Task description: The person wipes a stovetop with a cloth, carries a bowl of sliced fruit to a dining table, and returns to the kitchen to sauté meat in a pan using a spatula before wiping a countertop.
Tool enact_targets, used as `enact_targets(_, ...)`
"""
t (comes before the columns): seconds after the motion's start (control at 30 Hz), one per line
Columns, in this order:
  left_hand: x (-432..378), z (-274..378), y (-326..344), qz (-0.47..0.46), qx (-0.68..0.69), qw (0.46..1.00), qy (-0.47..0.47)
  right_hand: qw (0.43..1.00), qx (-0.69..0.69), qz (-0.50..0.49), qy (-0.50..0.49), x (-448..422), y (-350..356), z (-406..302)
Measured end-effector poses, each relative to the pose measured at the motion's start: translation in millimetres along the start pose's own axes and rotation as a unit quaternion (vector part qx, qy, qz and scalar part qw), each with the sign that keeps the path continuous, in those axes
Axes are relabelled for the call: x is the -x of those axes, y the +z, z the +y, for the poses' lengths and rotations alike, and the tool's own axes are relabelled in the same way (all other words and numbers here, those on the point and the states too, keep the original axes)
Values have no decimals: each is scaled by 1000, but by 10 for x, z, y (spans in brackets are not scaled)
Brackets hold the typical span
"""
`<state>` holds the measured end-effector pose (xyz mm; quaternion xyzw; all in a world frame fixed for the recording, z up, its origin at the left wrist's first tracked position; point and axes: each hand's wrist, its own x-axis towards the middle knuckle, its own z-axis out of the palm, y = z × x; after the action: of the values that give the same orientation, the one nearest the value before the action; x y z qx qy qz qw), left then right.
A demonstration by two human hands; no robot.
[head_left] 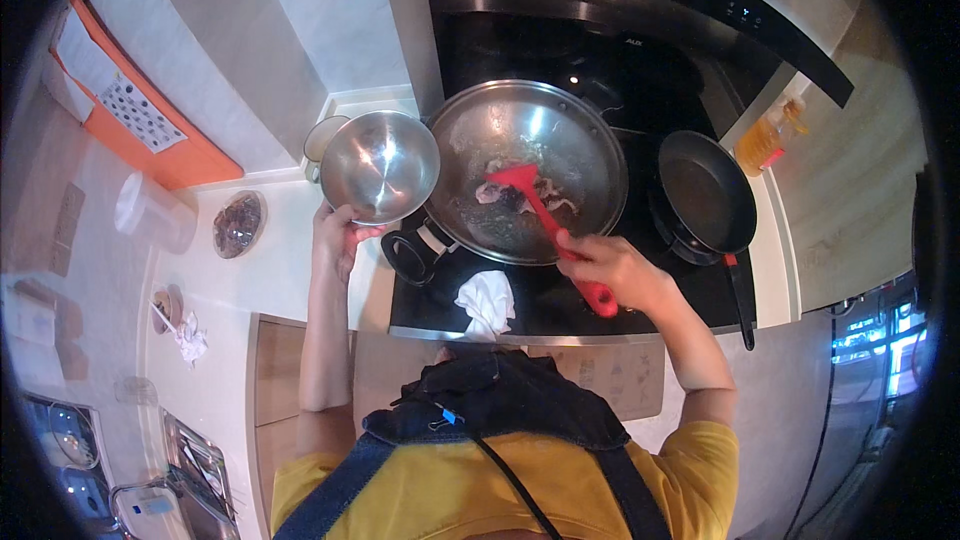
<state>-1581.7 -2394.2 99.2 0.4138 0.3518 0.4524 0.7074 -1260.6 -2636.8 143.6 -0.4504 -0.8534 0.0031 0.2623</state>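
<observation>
A large stainless steel wok [577,165] sits on the black cooktop in front of me. Thin slices of meat [491,192] lie in its bottom. My right hand [611,266] grips a red silicone spatula [547,221] by the handle, its blade down among the meat slices. In my left hand [341,236] is a shiny metal mixing bowl [380,169], held by its lower rim. The bowl is tilted so that I look into its bare inside, left of the wok, and it partly covers a cup [322,136] behind it.
A black frying pan [706,191] stands right of the wok, its handle past the cooktop's front edge. A crumpled white cloth [486,304] lies near that edge. An oil bottle [766,141] stands far right. On the left counter are a bowl of dark food [238,225] and a plastic pitcher [156,214].
</observation>
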Motion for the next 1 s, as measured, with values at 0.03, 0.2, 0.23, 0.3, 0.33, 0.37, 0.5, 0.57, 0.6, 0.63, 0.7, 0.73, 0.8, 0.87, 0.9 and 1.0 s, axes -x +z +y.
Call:
enact_targets(0.03,21,-13,-5,2,2,1000,-2,1000,-3,-21,1,41,-56,-96)
enact_targets(0.2,90,-70,12,6,-13,1000,0,996,11,-82,21,211,-425,-593)
enact_targets(0.23,96,-72,-7,7,-14,1000,0,997,-1,-72,23,205,-506,-692)
enact_targets(0.3,90,-89,-34,2,-11,1000,-4,998,-12,-63,28,205,-529,-753)
enact_targets(0.33,86,-102,-30,-1,-12,1000,-5,997,-6,-72,34,206,-501,-759)
enact_targets(0.37,86,-115,-29,3,-7,1000,-1,996,0,-82,39,204,-456,-755)
enact_targets(0.5,93,-116,53,4,7,1000,16,999,4,-27,41,222,-1,-233)
enact_targets(0.57,90,-138,68,-1,5,1000,9,999,13,17,44,232,143,-52)
enact_targets(0.6,92,-143,48,1,0,1000,1,997,16,60,44,183,174,-14)
enact_targets(0.63,86,-145,39,3,0,1000,4,997,16,61,40,154,181,-10)
enact_targets(0.7,90,-164,28,4,8,1000,-1,989,5,123,88,94,189,-44)
enact_targets(0.73,105,-172,17,3,10,1000,6,989,4,122,86,62,211,-33)
enact_targets(0.8,118,-185,32,5,15,1000,10,992,-4,107,68,21,267,-3)
enact_targets(0.87,121,-218,53,4,20,1000,10,995,-1,74,67,45,319,-30)
enact_targets(0.9,136,-217,34,6,21,1000,12,997,-1,44,60,29,342,-50)
enact_targets(1.0,156,-213,-6,10,23,1000,12,999,-14,13,39,23,173,-214)
